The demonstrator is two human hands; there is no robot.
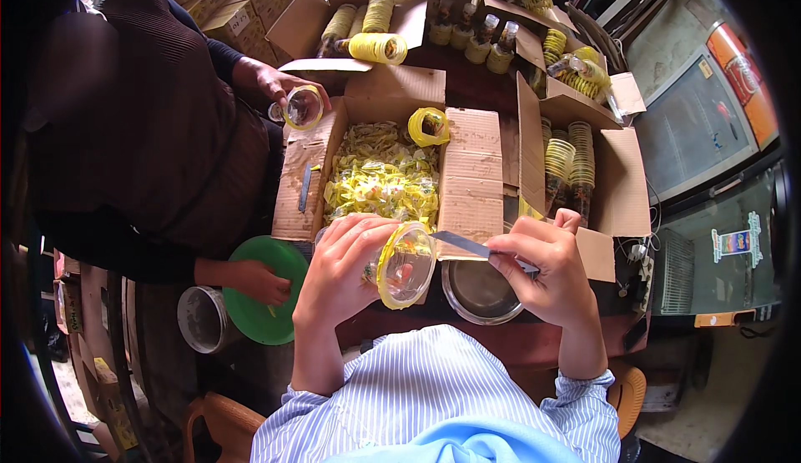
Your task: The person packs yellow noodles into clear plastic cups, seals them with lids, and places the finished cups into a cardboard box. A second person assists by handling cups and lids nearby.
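Observation:
My left hand (335,273) is wrapped round a clear plastic cup (415,269) with a yellow rim. The cup lies tilted on its side, its round end towards my right. My right hand (546,269) pinches a thin flat metal blade (461,244), whose tip points left and comes close to the cup's rim; whether it touches, I cannot tell. Just beyond both hands, an open cardboard box (474,175) holds a heap of yellow and clear plastic scraps (382,181). Below the right hand sits a round metal bowl (477,294).
At left, a co-worker's one hand (288,88) holds a clear cup (303,108); the other (259,282) is over a green plastic basin (250,323). Another blade (305,189) lies on the box flap. Stacked yellow-rimmed cups (581,158) and bottles (502,50) stand beyond.

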